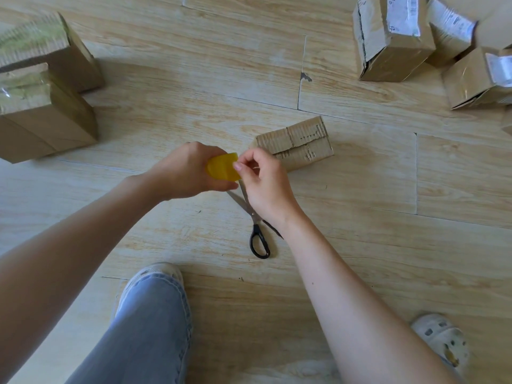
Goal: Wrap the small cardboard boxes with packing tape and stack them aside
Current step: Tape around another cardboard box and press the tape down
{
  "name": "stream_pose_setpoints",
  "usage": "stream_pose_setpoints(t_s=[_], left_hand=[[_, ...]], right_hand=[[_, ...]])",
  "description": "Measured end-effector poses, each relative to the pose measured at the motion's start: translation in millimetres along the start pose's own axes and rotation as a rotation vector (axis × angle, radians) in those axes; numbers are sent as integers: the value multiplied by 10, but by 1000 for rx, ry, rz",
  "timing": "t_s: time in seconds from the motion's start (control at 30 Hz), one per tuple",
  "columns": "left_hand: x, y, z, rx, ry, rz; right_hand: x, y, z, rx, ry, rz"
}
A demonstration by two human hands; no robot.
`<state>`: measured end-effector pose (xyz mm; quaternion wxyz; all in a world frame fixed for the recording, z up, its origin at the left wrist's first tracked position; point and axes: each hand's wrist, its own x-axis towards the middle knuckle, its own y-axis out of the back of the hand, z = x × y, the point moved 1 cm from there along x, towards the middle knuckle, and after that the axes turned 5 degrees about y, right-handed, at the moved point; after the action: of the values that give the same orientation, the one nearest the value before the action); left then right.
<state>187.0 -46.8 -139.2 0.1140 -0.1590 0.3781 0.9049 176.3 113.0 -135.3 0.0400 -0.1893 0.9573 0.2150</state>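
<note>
Left hand (188, 170) grips the yellow tape roll (223, 167); right hand (263, 181) pinches at its edge. Bare cardboard box (296, 142) lies just beyond my right hand, untaped. Two taped boxes (41, 106) stacked far left; box pile (393, 37) far right probably still waiting.
</note>
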Motion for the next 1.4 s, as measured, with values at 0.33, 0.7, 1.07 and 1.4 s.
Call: stream_pose_setpoints(t_s=[0.33, 0.7, 1.07, 1.4], left_hand=[[-6, -1, 33, -1, -13, -75], [-17, 99, -100, 37, 193, -89], [-69, 267, 75, -404, 26, -116], [-126, 316, -73, -232, 69, -7]], right_hand=[[30, 106, 32, 53, -28, 113], [50, 240, -38, 190, -23, 135], [183, 816, 29, 311, -214, 144], [166, 1080, -39, 356, -230, 227]])
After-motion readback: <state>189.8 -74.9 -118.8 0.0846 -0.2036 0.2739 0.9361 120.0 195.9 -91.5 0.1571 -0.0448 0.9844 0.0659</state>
